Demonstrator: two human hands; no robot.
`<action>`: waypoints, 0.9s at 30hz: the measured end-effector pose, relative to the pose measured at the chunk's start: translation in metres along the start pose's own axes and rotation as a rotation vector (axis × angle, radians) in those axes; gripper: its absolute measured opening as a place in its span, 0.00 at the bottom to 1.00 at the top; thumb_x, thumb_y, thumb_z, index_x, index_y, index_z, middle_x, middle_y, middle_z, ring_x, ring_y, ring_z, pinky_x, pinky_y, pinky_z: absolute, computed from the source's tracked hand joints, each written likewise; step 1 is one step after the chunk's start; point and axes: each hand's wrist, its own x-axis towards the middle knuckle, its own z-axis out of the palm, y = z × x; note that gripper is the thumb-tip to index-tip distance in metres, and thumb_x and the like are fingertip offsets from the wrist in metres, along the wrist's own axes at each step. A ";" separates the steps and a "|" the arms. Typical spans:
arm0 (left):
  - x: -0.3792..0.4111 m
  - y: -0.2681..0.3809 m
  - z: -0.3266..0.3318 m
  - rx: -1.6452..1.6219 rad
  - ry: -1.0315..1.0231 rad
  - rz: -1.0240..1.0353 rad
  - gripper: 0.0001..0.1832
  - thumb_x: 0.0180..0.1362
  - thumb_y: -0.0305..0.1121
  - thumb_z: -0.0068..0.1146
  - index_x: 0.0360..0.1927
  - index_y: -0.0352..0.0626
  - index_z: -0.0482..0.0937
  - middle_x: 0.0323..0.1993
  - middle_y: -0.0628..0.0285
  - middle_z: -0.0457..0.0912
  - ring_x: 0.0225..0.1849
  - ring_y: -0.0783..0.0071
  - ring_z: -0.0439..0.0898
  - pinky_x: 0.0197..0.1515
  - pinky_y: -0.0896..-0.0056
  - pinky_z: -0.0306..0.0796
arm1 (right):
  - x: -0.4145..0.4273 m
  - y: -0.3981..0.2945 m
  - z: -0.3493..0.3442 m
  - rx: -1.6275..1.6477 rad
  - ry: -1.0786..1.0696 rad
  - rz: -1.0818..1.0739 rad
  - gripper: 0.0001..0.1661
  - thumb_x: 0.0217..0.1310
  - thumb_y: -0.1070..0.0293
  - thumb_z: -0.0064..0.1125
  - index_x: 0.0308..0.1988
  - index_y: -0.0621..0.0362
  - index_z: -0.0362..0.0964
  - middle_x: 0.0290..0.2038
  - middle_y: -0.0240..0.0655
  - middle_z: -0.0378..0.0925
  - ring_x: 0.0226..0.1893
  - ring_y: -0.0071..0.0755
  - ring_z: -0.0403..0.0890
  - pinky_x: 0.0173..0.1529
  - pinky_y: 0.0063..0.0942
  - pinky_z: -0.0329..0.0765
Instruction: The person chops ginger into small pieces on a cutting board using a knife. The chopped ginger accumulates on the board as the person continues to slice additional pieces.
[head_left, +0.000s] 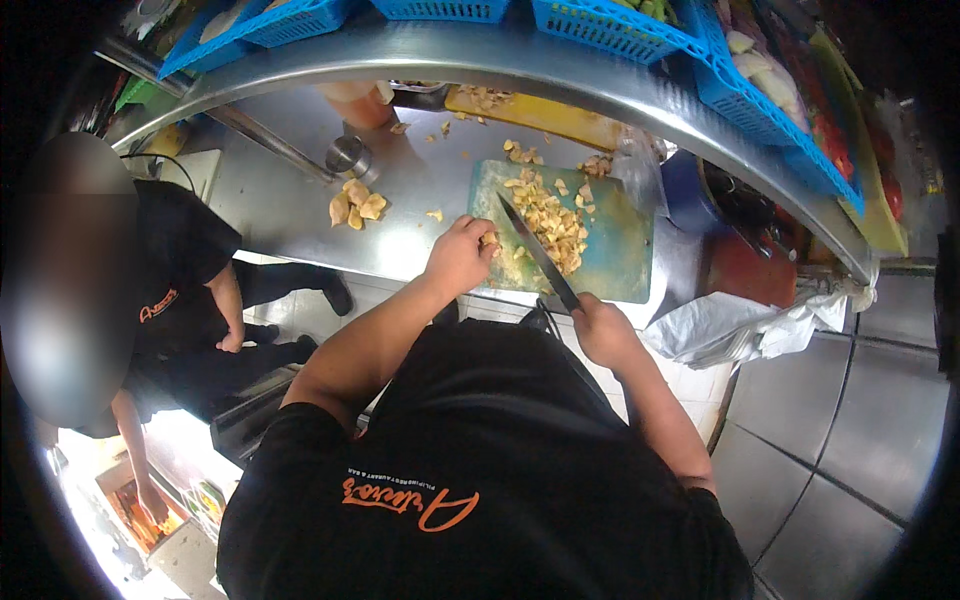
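Observation:
My right hand (602, 330) grips the handle of a kitchen knife (536, 251), its dark blade slanting up and left over a green cutting board (630, 255). A small yellowish piece, seemingly ginger (490, 238), is held between the fingers and thumb of my left hand (463, 253) at the board's left edge. Right of the blade lies a heap of cut ginger pieces (559, 225) on the board. Larger ginger chunks (356, 204) sit on the steel table to the left, beside a small round metal container (349, 156).
A yellow cutting board (547, 120) with scraps lies behind. Blue plastic baskets (607, 30) stand on the steel shelf (480, 56) above the table. A plastic bag (640, 169) and a blue container (684, 191) are at right. Co-workers in black (180, 232) are at left.

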 end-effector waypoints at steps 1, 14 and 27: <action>0.001 -0.002 0.001 0.020 -0.014 0.024 0.13 0.57 0.32 0.67 0.45 0.43 0.83 0.41 0.52 0.82 0.39 0.54 0.85 0.45 0.56 0.79 | 0.002 0.003 0.006 -0.011 0.007 -0.021 0.17 0.68 0.65 0.54 0.51 0.65 0.72 0.34 0.63 0.82 0.40 0.69 0.83 0.47 0.58 0.77; 0.003 -0.005 0.001 0.030 -0.014 0.054 0.10 0.56 0.32 0.68 0.41 0.42 0.84 0.34 0.54 0.81 0.37 0.53 0.83 0.42 0.54 0.78 | 0.006 -0.020 0.008 -0.159 -0.109 -0.013 0.17 0.65 0.70 0.52 0.51 0.67 0.68 0.39 0.58 0.84 0.43 0.64 0.85 0.49 0.56 0.80; -0.004 -0.011 0.004 -0.022 -0.025 0.053 0.11 0.56 0.29 0.68 0.43 0.42 0.83 0.39 0.52 0.81 0.41 0.51 0.84 0.45 0.55 0.79 | 0.067 0.000 0.052 -0.015 -0.044 -0.115 0.14 0.64 0.72 0.52 0.48 0.67 0.68 0.38 0.62 0.81 0.42 0.67 0.84 0.48 0.57 0.78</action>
